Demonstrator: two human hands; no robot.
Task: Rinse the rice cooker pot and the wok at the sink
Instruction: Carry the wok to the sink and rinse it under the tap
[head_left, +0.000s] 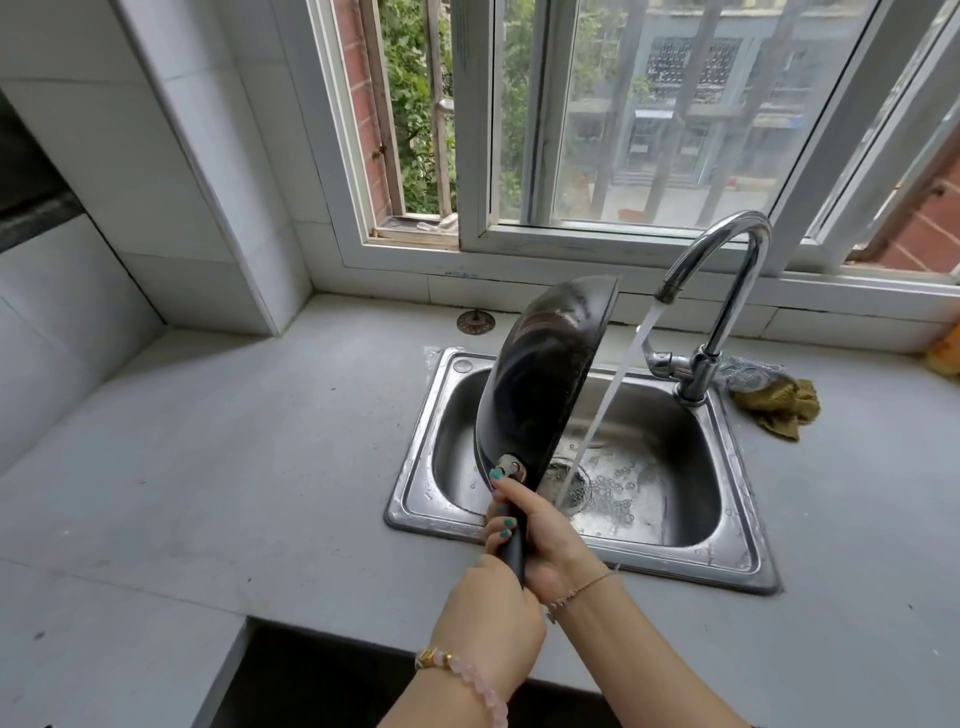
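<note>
A dark wok (540, 374) is tipped up on its edge over the left half of the steel sink (737, 467), its round underside facing left. My right hand (540, 530) grips the black handle just below the bowl. My left hand (488, 608) holds the handle's lower end. Water runs from the chrome faucet (727, 291) in a slanted stream (597, 415) just right of the wok's rim and lands by the drain (569, 486). I cannot tell whether the stream touches the wok. No rice cooker pot is in view.
An olive cloth (779, 408) and a metal scrubber (748, 371) lie on the counter right of the faucet. A round drain cover (475, 322) sits behind the sink by the window sill. The grey counter (234, 467) spreads to the left, with a dark opening (322, 675) below its front edge.
</note>
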